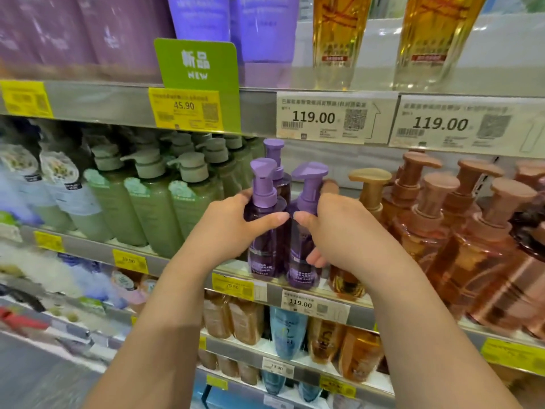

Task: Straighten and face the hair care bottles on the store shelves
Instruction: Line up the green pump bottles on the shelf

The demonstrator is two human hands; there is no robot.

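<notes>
Two dark purple pump bottles stand side by side at the front edge of the middle shelf [324, 302]. My left hand [233, 228] grips the left purple bottle [265, 255], thumb across its front. The right purple bottle [300, 267] is held by my right hand [336, 231], fingers wrapped round its right side. A third purple bottle [277, 160] stands behind them, only its pump and neck showing. Both front pumps point roughly toward me and to the right.
Green pump bottles [153, 211] crowd the shelf to the left, amber and rose-gold pump bottles [436, 231] to the right. Price tags line the shelf rails, with a green "NEW" sign [197, 66] above. Tubes and golden bottles fill the upper shelf; brown and blue bottles sit below.
</notes>
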